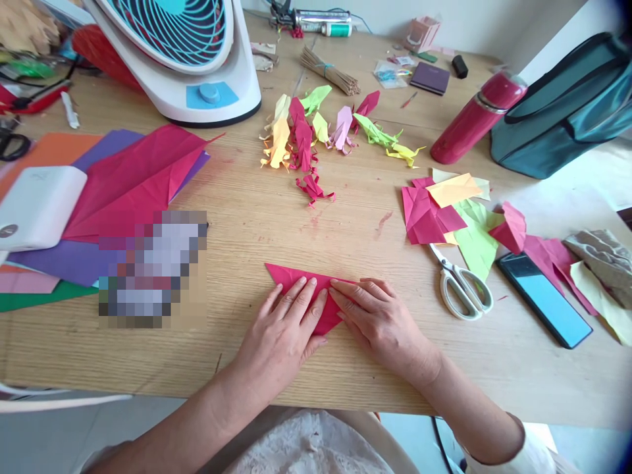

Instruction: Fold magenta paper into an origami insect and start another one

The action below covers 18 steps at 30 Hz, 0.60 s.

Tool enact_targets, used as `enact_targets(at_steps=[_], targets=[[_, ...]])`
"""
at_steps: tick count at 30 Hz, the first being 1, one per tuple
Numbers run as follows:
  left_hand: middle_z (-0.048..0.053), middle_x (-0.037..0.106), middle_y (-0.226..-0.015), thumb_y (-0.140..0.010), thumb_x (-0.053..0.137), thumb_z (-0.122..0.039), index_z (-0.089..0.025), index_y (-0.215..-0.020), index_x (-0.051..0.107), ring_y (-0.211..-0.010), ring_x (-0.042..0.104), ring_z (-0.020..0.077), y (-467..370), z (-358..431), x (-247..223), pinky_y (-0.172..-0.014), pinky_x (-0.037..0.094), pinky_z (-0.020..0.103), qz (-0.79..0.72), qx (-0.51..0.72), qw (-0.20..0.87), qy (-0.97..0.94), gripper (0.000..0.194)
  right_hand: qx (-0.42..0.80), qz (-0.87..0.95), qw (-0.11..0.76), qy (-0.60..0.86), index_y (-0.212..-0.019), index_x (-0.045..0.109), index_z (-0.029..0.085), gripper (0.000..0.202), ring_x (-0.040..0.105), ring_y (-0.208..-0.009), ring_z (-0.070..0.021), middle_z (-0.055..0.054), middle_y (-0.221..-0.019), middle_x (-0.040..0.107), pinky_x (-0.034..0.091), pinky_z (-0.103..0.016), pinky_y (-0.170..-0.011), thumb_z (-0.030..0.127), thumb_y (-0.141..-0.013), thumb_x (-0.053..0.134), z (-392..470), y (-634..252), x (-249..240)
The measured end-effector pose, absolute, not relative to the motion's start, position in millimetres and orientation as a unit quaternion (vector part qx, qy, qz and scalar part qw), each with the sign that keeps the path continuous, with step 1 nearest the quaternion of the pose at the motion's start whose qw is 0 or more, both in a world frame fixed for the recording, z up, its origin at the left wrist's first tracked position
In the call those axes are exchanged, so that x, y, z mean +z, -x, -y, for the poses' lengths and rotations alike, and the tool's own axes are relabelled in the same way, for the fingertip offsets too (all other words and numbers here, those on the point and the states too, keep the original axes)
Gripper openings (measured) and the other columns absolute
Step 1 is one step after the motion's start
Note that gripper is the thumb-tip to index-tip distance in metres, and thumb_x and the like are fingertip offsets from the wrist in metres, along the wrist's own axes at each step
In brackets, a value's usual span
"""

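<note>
A folded sheet of red paper (328, 322) lies on the table in front of me, its pointed corner showing at the upper left. My left hand (286, 322) rests flat over its left part, fingers spread and pressing down. On the right part, my right hand (385, 319) has its fingers bunched together on the paper by the upper edge. Its thumb is mostly hidden. Beyond the hands stands a small red folded paper figure (312, 188), near several other coloured origami figures (302, 135).
White-handled scissors (464, 289), a phone (546, 299) and folded paper pieces (429, 210) lie to the right. A red flask (476, 118) and a teal bag (557, 112) stand behind them. At left are coloured sheets (138, 174), a white box-shaped device (42, 204) and a fan (197, 72).
</note>
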<state>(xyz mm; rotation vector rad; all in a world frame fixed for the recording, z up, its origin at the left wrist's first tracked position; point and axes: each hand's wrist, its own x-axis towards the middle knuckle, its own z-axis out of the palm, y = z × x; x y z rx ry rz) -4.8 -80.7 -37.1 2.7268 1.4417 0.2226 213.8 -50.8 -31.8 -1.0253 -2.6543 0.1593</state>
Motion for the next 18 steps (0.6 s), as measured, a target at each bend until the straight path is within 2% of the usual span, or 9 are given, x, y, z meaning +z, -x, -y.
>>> enact_targets(at_steps=[6,11,15,18], targets=[[0.016,0.048,-0.153,-0.100,0.048,-0.036,-0.012,-0.143,0.052,-0.140,0.047,0.0322,9.6,82.2,-36.5,-0.113,0.039,0.054,-0.461,0.058,0.038,-0.885,0.049,0.048,0.931,0.120,0.343,-0.140,0.056,0.013,0.040,0.060,-0.120,-0.0257,-0.012,-0.147,0.055,0.048,-0.049,-0.106,0.018,-0.101,0.046,54.9,-217.7,-33.9],[0.016,0.045,-0.155,-0.100,0.046,-0.031,-0.010,-0.145,0.049,-0.143,0.043,0.0315,21.5,79.1,-40.1,-0.116,0.034,0.054,-0.421,0.071,0.046,-0.903,0.049,0.054,0.925,0.155,0.341,-0.140,0.056,0.010,0.041,0.061,-0.124,-0.0263,-0.017,-0.144,0.058,0.050,-0.049,-0.108,0.017,-0.100,0.048,57.0,-217.6,-34.9],[0.016,0.042,-0.157,-0.101,0.045,-0.030,-0.014,-0.152,0.040,-0.146,0.038,0.0290,31.4,77.5,-42.5,-0.119,0.027,0.053,-0.394,0.075,0.051,-0.915,0.053,0.062,0.922,0.165,0.344,-0.141,0.054,0.009,0.042,0.058,-0.130,-0.0264,-0.019,-0.145,0.056,0.049,-0.048,-0.111,0.016,-0.100,0.046,60.3,-218.4,-37.0],[0.016,0.039,-0.158,-0.102,0.044,-0.037,-0.015,-0.155,0.032,-0.149,0.034,0.0289,37.5,80.7,-44.9,-0.121,0.021,0.054,-0.394,0.073,0.037,-0.915,0.059,0.061,0.921,0.153,0.354,-0.141,0.054,0.012,0.042,0.059,-0.128,-0.0268,-0.017,-0.147,0.054,0.047,-0.052,-0.112,0.017,-0.101,0.046,62.1,-219.5,-38.1]])
